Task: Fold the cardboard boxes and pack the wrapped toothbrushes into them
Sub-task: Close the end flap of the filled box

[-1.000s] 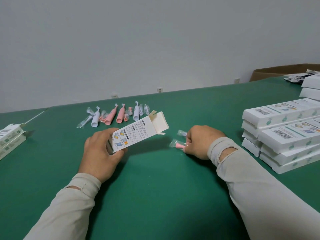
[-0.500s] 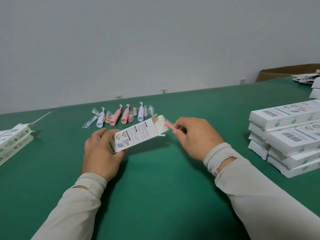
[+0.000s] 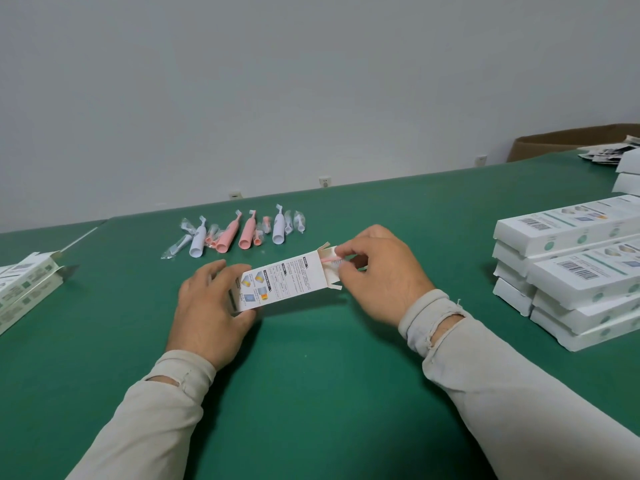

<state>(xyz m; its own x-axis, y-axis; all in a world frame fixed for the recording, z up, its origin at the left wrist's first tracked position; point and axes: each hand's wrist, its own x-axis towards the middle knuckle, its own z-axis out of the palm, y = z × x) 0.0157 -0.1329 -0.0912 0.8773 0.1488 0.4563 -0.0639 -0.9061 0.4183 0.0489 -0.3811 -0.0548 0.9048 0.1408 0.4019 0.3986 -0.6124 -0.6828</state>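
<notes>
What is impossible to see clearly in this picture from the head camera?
- Inside of the box: hidden by its own walls, so its contents cannot be told.
- Pink piece at the box opening: mostly covered by the right hand and the flap.
- Closed end of the box: covered by the left hand.
- Printed text on the box: too small to read.
- Stacked boxes: cut off by the right edge.
</notes>
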